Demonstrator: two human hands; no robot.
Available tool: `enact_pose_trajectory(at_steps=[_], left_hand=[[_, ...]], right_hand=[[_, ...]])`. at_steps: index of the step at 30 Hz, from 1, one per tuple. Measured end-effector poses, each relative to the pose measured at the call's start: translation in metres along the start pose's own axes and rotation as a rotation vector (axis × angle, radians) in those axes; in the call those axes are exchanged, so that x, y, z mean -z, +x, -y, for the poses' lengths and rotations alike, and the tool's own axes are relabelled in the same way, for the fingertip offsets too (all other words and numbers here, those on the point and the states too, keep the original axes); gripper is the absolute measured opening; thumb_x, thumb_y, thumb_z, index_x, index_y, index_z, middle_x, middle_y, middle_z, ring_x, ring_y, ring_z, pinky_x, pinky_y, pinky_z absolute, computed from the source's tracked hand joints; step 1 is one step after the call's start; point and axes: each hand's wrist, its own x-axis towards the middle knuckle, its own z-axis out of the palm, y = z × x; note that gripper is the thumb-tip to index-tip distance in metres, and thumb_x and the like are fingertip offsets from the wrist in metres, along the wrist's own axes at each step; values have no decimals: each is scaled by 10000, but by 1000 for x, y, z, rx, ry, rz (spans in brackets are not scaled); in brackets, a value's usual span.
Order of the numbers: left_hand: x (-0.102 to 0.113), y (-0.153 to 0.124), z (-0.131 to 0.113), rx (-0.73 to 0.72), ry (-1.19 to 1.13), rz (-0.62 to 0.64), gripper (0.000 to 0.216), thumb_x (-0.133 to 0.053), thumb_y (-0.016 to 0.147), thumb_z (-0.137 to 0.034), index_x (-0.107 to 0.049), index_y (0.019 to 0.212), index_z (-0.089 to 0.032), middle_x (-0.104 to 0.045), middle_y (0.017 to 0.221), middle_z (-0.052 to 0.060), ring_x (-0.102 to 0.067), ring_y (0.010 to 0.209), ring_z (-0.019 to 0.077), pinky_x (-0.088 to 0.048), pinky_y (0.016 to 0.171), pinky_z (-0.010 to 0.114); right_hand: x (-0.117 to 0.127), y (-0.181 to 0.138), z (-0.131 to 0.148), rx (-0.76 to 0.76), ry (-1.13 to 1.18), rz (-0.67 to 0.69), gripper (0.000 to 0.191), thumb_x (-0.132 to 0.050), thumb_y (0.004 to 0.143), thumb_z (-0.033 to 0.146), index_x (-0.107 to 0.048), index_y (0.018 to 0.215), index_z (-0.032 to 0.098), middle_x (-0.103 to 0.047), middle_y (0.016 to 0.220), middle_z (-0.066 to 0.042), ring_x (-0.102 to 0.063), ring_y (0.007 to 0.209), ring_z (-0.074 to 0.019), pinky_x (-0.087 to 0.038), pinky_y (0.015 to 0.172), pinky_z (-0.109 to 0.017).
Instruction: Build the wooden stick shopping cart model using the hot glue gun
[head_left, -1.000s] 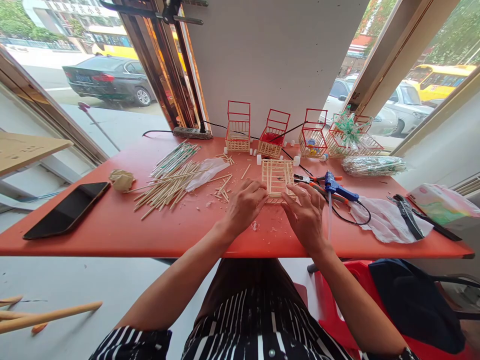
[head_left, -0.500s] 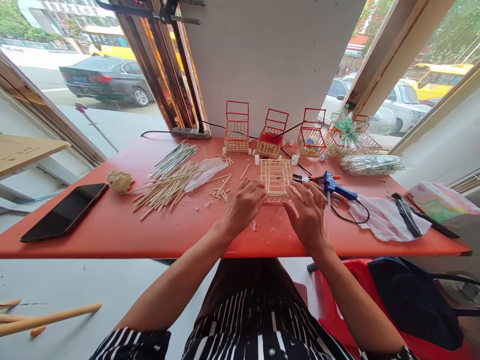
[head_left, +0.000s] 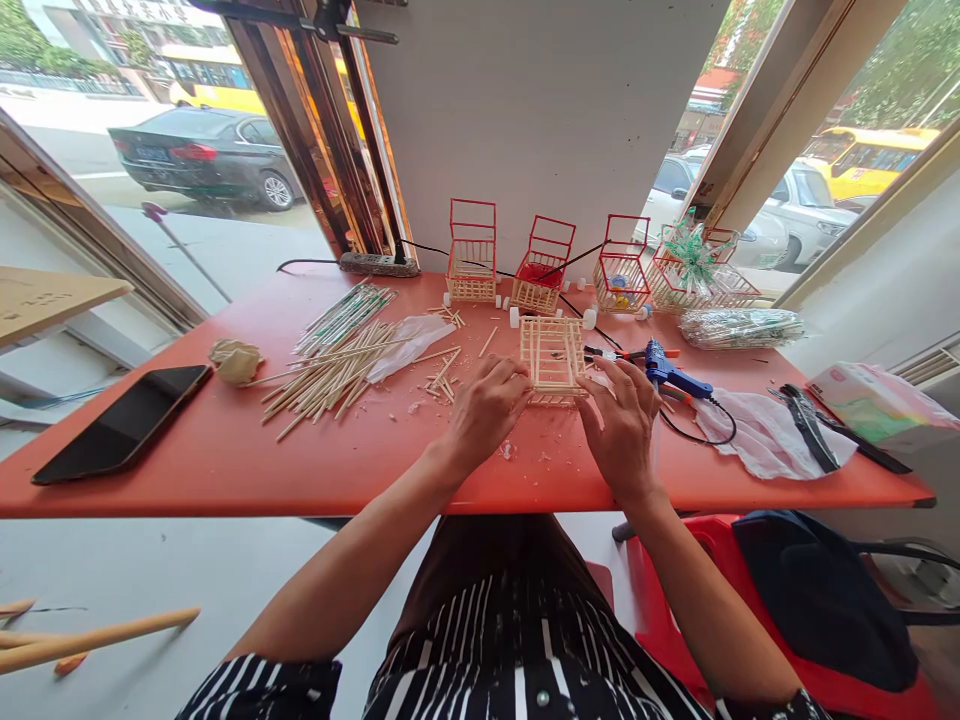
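A small cart frame of pale wooden sticks, with white wheels at its far corners, stands on the table before me. The fingers of my left hand are closed on its near left corner. From the right, my right hand grips the near right corner between thumb and fingers. My fingers hide both of these corners. Just right of the frame, beyond my right hand, lie pliers and a blue hot glue gun.
Loose wooden sticks and a clear plastic bag lie to the left, beside a phone. Red-trimmed stick carts stand along the wall. Wrapped bundle, white plastic and a tissue pack are rightward.
My right hand has drawn its fingers in around the frame's near right corner, where they were more spread before. The left hand keeps its place. The view has shifted slightly.
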Motion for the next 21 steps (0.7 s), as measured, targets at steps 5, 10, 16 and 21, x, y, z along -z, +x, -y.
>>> enact_pose_trajectory(at_steps=[5,10,16,21], left_hand=[[-1,1,1,-36,14,-16,101,-699,1007,-141,-717,919,-187,-768,1049,72,-678,1030,239,-574,869,355],[-1,0,1,-2,2,21,121,-661,1035,-154,-727,940,-190,-769,1071,75,-673,1051,236,-562,857,348],[0,0,0,9,-4,30,133,-671,1028,-152,-728,916,-194,-771,1081,70,-667,1059,236,-556,848,345],[0,1,0,15,-10,45,156,-662,1035,-157,-730,901,-198,-769,1087,71,-661,1066,237,-550,856,347]], right_hand=[[-1,1,2,15,-37,-21,181,-644,1078,344,-775,1148,239,-730,1437,-89,-591,1404,-298,-424,1188,-477],[-1,1,3,43,-49,-35,177,-655,1073,324,-798,1152,254,-747,1425,-64,-591,1383,-296,-415,1180,-472],[0,0,2,43,-34,-17,196,-656,1071,320,-810,1186,284,-746,1437,-49,-569,1388,-301,-392,1179,-487],[0,0,4,63,-37,-6,234,-649,1072,333,-786,1248,259,-718,1473,-82,-552,1412,-314,-373,1184,-492]])
